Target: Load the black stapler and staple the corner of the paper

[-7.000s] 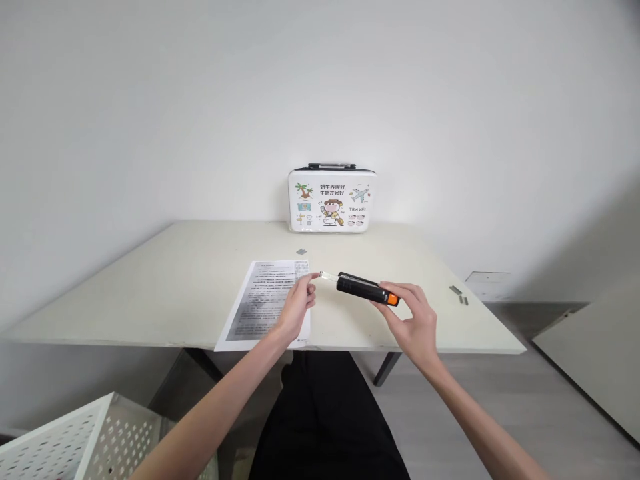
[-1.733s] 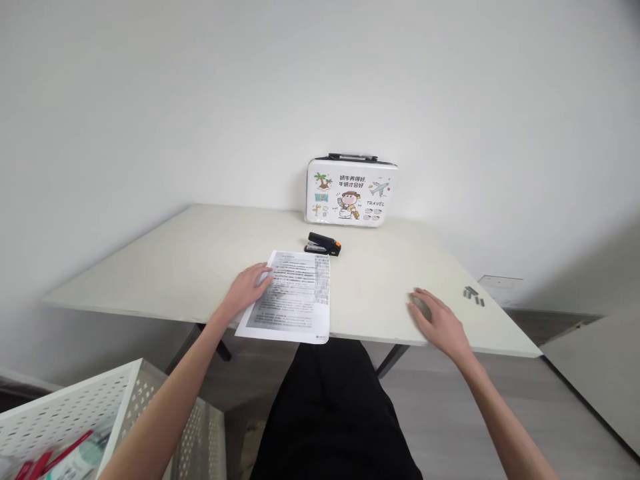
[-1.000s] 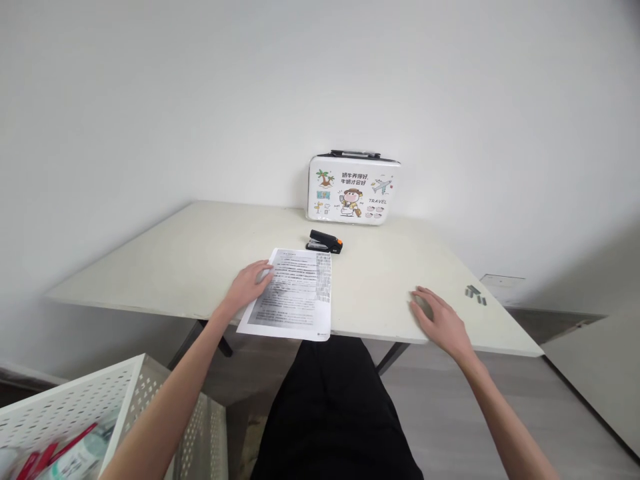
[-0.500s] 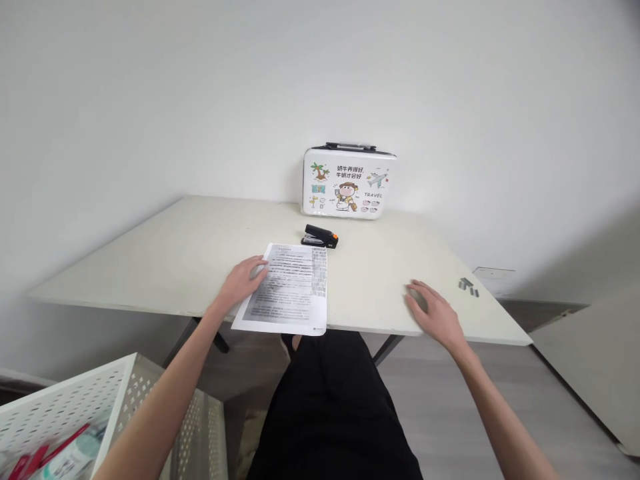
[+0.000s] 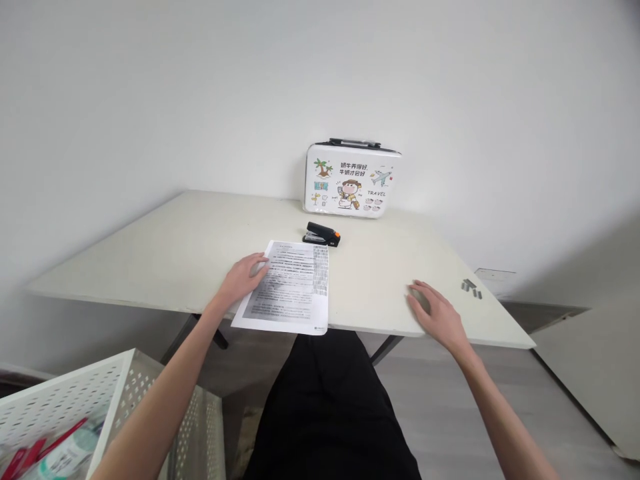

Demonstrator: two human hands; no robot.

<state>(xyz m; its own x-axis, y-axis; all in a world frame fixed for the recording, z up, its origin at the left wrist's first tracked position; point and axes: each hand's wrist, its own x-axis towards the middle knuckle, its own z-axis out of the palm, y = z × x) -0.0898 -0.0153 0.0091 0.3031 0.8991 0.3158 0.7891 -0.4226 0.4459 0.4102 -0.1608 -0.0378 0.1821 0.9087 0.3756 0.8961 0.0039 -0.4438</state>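
Observation:
A printed sheet of paper [image 5: 293, 288] lies on the pale table [image 5: 165, 253], its near edge hanging slightly over the front. My left hand [image 5: 243, 278] rests flat on the sheet's left edge, fingers stretched out. My right hand [image 5: 436, 317] lies flat on the bare tabletop near the front right, fingers apart, holding nothing. A black stapler with an orange end [image 5: 321, 235] stands on the table just beyond the sheet's far edge, untouched.
A white case with cartoon travel pictures [image 5: 351, 179] stands upright against the wall at the back. Small grey staple strips [image 5: 471, 287] lie near the right edge. A white perforated bin [image 5: 75, 407] holding red items sits on the floor at lower left.
Seven seconds ago both hands worked on the stapler above the table; it now stands beyond the paper. Over the last second both hands stay flat and only the view shifts slightly.

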